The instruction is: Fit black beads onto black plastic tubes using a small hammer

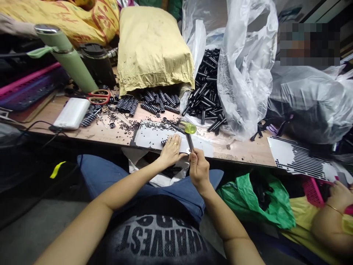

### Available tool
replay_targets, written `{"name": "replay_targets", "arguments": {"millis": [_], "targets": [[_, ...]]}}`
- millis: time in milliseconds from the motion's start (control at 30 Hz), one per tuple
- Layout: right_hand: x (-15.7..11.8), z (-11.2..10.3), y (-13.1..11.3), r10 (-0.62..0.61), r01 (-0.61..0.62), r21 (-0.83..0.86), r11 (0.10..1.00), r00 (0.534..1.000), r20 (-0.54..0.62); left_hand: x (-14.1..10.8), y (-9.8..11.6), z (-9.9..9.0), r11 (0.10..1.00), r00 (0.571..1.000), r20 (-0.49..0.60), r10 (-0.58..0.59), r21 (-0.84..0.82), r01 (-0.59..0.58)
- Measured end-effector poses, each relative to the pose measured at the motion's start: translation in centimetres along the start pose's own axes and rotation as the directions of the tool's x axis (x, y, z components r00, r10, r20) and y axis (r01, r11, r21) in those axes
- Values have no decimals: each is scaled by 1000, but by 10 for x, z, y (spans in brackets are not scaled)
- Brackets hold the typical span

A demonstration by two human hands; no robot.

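Hands, head view: the left hand [171, 150] lies at the centre of the frame, palm down, fingers extended and not wrapped around anything. The right hand [199, 167], just to its right, is closed around the handle of a mallet [189, 127] with a translucent yellow-green head.

A dotted black tube [163, 142] protrudes from beneath the left fingers, on the white sheet [202, 144]. The left hand is nearer to it and covers most of it; the long axis appears to run across the frame, but cannot be confirmed. The mallet head is up and to the right of the tube, with the left fingertips between. Whether the mallet touches the sheet cannot be determined.

Loose small black discs [127, 129] cover the upper left part of the sheet and the bench beside it. Above these, at upper centre, lie further dotted tubes [158, 100] before a yellow sack [154, 48]. Plain black tubes [205, 97] are piled right of the sack, beside a clear plastic bag [245, 73]. Red-handled scissors [99, 96] lie left of centre. A co-worker's hand [340, 195] is at lower right, well apart.
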State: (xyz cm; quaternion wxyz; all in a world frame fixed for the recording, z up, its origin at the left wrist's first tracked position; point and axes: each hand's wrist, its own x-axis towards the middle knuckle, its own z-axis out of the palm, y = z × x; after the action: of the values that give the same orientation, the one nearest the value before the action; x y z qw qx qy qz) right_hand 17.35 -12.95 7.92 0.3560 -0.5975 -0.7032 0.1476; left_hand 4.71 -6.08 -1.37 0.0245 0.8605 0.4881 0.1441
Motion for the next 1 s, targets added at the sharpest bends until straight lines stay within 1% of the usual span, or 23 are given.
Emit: {"name": "replay_targets", "arguments": {"millis": [67, 167, 267, 400, 433, 500, 533, 600, 633, 667, 700, 733, 800, 833, 867, 900, 1000], "targets": [[-2, 3, -9, -52, 52, 61, 997, 999, 1, 4, -2, 0, 999, 999, 32, -9, -33, 10], [-2, 7, -14, -72, 70, 91, 993, 997, 16, 10, -11, 0, 998, 999, 23, -24, -60, 26], [2, 7, -17, -88, 86, 84, 993, 996, 19, 18, -16, 3, 996, 999, 3, -53, -70, 53], [13, 16, -16, -118, 116, 22, 993, 990, 82, 30, -21, 7, 995, 996, 35, -76, -60, 78], [17, 20, -14, -106, 109, -19, 994, 987, 118, 33, -22, 8, 994, 994, 48, -94, -55, 97], [23, 31, -8, -42, 77, -149, 986, 974, 223, 39, -25, 10, 990, 989, 75, -129, -39, 132], [26, 35, -5, 7, 62, -227, 972, 957, 289, 41, -25, 11, 989, 987, 87, -139, -29, 142], [30, 39, -1, 109, 56, -365, 929, 904, 414, 43, -25, 13, 990, 985, 97, -140, -11, 142], [32, 38, 0, 143, 64, -407, 911, 877, 458, 42, -23, 14, 991, 986, 96, -133, -7, 135], [33, 36, 0, 159, 74, -426, 902, 860, 484, 40, -22, 15, 992, 988, 90, -125, -7, 126], [33, 32, -1, 157, 77, -425, 902, 858, 489, 38, -20, 15, 993, 990, 79, -116, -11, 118], [32, 29, -3, 142, 73, -408, 910, 870, 472, 36, -18, 15, 994, 992, 66, -110, -19, 111], [27, 23, -5, 95, 57, -356, 933, 914, 395, 31, -14, 14, 994, 994, 47, -103, -38, 105], [25, 23, -6, 79, 55, -346, 937, 929, 361, 29, -13, 13, 994, 994, 43, -101, -45, 103], [22, 24, -6, 79, 57, -361, 931, 933, 351, 28, -12, 12, 993, 993, 48, -103, -48, 106], [20, 27, -4, 96, 63, -397, 915, 925, 369, 28, -12, 12, 993, 992, 61, -108, -46, 111], [15, 37, 1, 179, 98, -512, 854, 867, 465, 32, -14, 10, 991, 989, 79, -122, -38, 125]]}}
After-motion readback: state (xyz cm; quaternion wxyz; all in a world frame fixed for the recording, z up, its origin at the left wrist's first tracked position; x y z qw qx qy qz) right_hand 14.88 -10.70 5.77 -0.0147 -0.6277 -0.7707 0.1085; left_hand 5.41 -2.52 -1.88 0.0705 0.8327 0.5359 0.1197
